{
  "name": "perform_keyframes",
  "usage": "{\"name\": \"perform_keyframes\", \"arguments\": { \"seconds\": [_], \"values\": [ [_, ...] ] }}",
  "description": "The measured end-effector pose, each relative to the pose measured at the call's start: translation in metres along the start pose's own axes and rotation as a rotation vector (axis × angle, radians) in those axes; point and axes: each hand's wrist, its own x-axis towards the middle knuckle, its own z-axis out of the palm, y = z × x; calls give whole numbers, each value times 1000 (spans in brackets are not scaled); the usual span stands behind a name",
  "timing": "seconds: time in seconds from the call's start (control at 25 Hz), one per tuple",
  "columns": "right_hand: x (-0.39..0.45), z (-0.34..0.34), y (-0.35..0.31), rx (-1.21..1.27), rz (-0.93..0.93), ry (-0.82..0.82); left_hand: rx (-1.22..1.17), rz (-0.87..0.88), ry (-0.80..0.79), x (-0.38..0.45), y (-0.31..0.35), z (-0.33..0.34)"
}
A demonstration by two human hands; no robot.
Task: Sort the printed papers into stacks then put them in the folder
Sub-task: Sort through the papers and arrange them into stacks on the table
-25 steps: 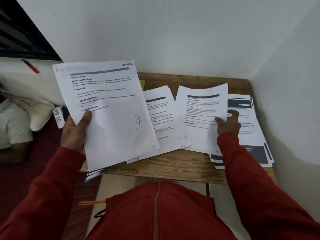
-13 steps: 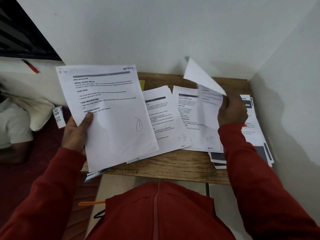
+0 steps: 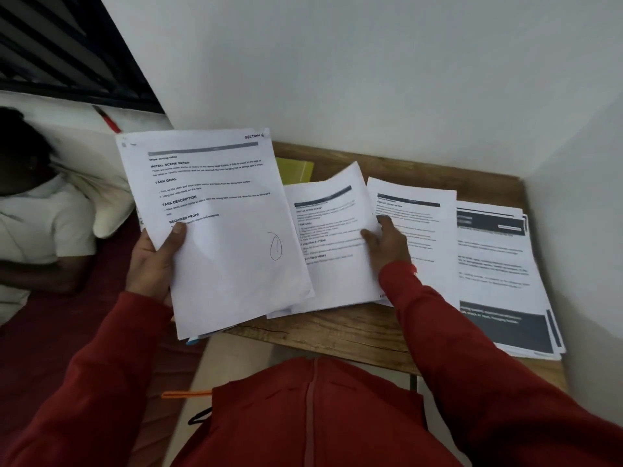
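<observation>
My left hand (image 3: 153, 264) grips a sheaf of printed papers (image 3: 219, 227) held up over the table's left edge; its top sheet reads "SECTION 6". My right hand (image 3: 387, 242) pinches the right edge of a single printed sheet (image 3: 330, 237) over the middle stack on the wooden table (image 3: 337, 335). To its right lies another white stack (image 3: 428, 224). A stack with dark header bands (image 3: 502, 281) lies at the far right. A yellow-green folder (image 3: 296, 170) peeks out behind the held sheaf.
White walls close the table in at the back and right. Another person in a white top (image 3: 40, 210) lies on a dark red surface at the left. An orange cord (image 3: 185, 395) hangs by my red jacket.
My right hand lifted a sheet off the right white stack, swung it up and leftwards, and now holds it over the middle stack. The left hand's sheaf has barely moved.
</observation>
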Motion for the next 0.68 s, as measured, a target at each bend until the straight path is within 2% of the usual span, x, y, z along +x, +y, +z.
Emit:
{"name": "perform_keyframes", "arguments": {
  "seconds": [0.08, 0.2, 0.32, 0.44, 0.52, 0.56, 0.68],
  "values": [
    [0, 6, 7, -66, -19, 10, -2, -2, 10, -1, 0, -4],
    [3, -13, 17, -169, -20, 237, -6, -6, 4, 0, -1, -4],
    [2, -51, 39, -297, 207, 391, -11, -22, -17, 2, -4, 3],
    [-6, -75, 61, -358, 459, 274, 5, -27, -55, 5, -8, 14],
    [-9, -77, 72, -299, 490, 195, 22, -27, -87, 6, -10, 21],
    [-9, -77, 76, -224, 487, 208, 29, -28, -101, 7, -11, 24],
    [-14, -84, 75, 18, 454, 375, 34, -30, -125, 10, -13, 30]
  ]
}}
